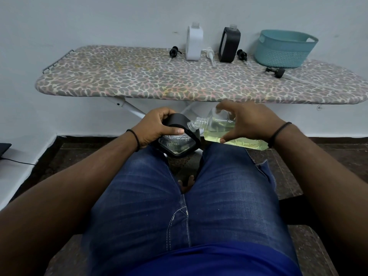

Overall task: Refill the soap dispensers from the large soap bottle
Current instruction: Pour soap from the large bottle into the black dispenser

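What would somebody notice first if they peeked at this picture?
Right in the middle, the right hand tips a clear bottle of yellow soap towards a black dispenser held by the left hand, above the person's knees. Behind them stretches a spotty ironing board with a teal basket at its right end.

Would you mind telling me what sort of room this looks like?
Probably a home laundry or utility corner: an ironing board used as a table against a plain wall, holding a teal basket.

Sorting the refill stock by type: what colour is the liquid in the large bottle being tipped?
Pale yellow-green, see-through, in the large soap bottle; the head view shows it.
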